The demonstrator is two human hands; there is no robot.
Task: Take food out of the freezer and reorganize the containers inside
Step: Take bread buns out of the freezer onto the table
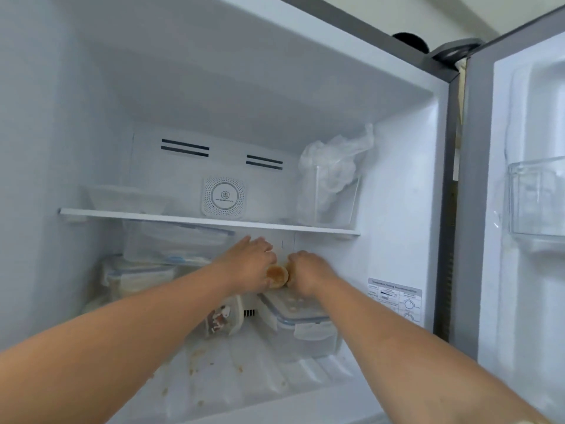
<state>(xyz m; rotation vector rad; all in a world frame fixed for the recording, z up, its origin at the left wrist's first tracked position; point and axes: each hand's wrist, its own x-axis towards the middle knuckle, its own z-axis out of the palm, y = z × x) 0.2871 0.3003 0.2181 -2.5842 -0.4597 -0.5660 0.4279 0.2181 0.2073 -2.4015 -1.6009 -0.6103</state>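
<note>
Both my arms reach into the freezer's lower compartment, under the white shelf (214, 224). A small round tan food cup (277, 275) sits between my hands, above a clip-lid container (305, 327). My left hand (247, 264) grips the cup's left side, and my right hand (308, 270) curls against its right side. Most of the cup is hidden by my fingers. A small tub with a cartoon picture (222, 319) lies tilted below my left wrist. Frosted lidded containers (140, 275) are stacked at the left.
On the upper shelf stand a shallow frosted tray (128, 198) at the left and a tall clear bin holding a crumpled plastic bag (333, 182) at the right. The freezer floor (244, 381) is ridged and stained. The open door with a clear bin (538, 203) is at the right.
</note>
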